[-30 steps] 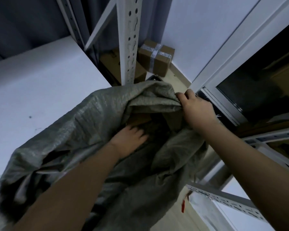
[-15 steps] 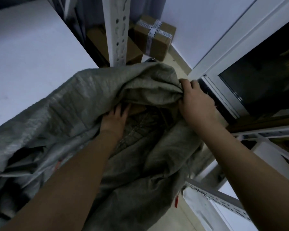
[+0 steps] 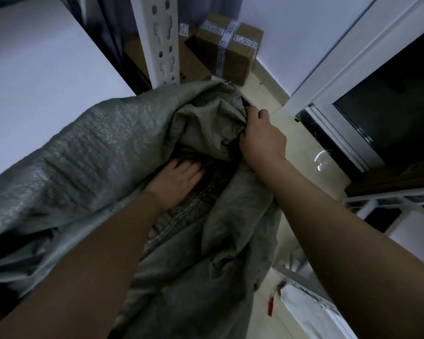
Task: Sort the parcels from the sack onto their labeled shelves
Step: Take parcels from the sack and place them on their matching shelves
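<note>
A big grey sack [image 3: 103, 167] fills the middle, its mouth open. The right hand [image 3: 262, 138] bunches the sack's top edge in curled fingers. The left hand [image 3: 179, 182] reaches inside with fingers out flat; what it touches is too dark to tell. At 12 o'clock, a taped brown box [image 3: 230, 50] sits on the floor beside a white shelf post [image 3: 162, 40].

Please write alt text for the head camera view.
A person's right hand grips the rim of a grey woven sack while the left hand reaches inside it. A brown taped cardboard box stands behind on the floor.
</note>
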A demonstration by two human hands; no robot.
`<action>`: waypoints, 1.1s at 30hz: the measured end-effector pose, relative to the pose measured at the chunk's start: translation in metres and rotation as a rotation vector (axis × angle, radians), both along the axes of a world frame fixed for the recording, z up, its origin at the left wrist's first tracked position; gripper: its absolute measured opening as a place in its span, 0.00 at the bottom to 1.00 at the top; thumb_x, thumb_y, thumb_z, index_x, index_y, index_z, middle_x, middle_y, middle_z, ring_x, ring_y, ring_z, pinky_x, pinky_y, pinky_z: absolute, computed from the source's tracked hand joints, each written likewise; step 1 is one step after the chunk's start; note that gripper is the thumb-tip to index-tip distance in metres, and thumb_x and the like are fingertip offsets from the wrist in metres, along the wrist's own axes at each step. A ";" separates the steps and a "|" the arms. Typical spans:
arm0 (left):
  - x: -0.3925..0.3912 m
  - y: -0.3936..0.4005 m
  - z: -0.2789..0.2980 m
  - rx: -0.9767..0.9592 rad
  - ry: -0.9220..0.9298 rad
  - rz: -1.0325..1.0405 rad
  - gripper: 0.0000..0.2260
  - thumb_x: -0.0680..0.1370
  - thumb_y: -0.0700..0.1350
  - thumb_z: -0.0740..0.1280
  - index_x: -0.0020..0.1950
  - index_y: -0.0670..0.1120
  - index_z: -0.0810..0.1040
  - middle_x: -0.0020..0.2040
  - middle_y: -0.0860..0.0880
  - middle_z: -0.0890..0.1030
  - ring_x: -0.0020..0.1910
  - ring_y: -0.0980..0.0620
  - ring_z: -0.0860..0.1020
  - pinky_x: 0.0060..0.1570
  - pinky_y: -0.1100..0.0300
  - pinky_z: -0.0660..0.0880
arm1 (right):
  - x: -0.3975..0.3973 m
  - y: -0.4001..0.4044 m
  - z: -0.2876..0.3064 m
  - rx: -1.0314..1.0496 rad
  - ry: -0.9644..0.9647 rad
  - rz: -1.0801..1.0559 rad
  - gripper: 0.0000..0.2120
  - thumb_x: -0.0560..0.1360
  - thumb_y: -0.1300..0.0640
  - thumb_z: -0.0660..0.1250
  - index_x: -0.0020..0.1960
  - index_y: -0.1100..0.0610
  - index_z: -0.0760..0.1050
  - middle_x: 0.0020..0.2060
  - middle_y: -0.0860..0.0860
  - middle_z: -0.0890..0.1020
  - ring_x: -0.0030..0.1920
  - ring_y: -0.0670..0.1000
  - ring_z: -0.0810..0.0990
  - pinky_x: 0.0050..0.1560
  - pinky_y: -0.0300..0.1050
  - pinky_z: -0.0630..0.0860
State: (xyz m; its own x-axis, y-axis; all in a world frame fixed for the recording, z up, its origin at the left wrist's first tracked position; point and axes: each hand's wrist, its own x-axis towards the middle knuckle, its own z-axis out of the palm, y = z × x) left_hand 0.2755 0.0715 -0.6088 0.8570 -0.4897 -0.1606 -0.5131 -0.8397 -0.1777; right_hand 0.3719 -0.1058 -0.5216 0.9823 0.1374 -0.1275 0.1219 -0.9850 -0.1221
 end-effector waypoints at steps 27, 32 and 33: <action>-0.145 -0.004 0.051 -0.417 0.346 0.808 0.39 0.67 0.65 0.65 0.74 0.52 0.60 0.68 0.43 0.61 0.64 0.43 0.67 0.57 0.54 0.70 | -0.095 -0.005 0.009 0.113 0.014 -0.120 0.41 0.75 0.43 0.63 0.79 0.52 0.43 0.78 0.54 0.46 0.78 0.57 0.46 0.73 0.64 0.52; -0.201 0.005 0.077 -0.418 0.363 0.936 0.39 0.66 0.67 0.65 0.73 0.53 0.59 0.67 0.46 0.62 0.63 0.46 0.68 0.58 0.55 0.71 | -0.192 -0.011 0.010 0.199 0.133 -0.230 0.38 0.76 0.44 0.64 0.78 0.53 0.50 0.77 0.54 0.55 0.76 0.55 0.56 0.74 0.56 0.56; -0.206 0.006 0.084 -0.439 0.363 0.950 0.39 0.66 0.66 0.65 0.72 0.53 0.59 0.67 0.47 0.62 0.63 0.46 0.68 0.58 0.55 0.71 | -0.208 -0.008 0.013 0.234 0.158 -0.227 0.36 0.76 0.44 0.64 0.78 0.54 0.53 0.76 0.54 0.58 0.74 0.54 0.60 0.73 0.54 0.59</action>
State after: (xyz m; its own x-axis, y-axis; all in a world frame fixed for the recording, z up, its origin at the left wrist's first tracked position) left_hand 0.0690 0.0778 -0.5245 0.8516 0.2658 -0.4518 0.4118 -0.8725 0.2629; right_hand 0.1635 -0.1134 -0.5086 0.9618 -0.0384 -0.2709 -0.1350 -0.9278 -0.3478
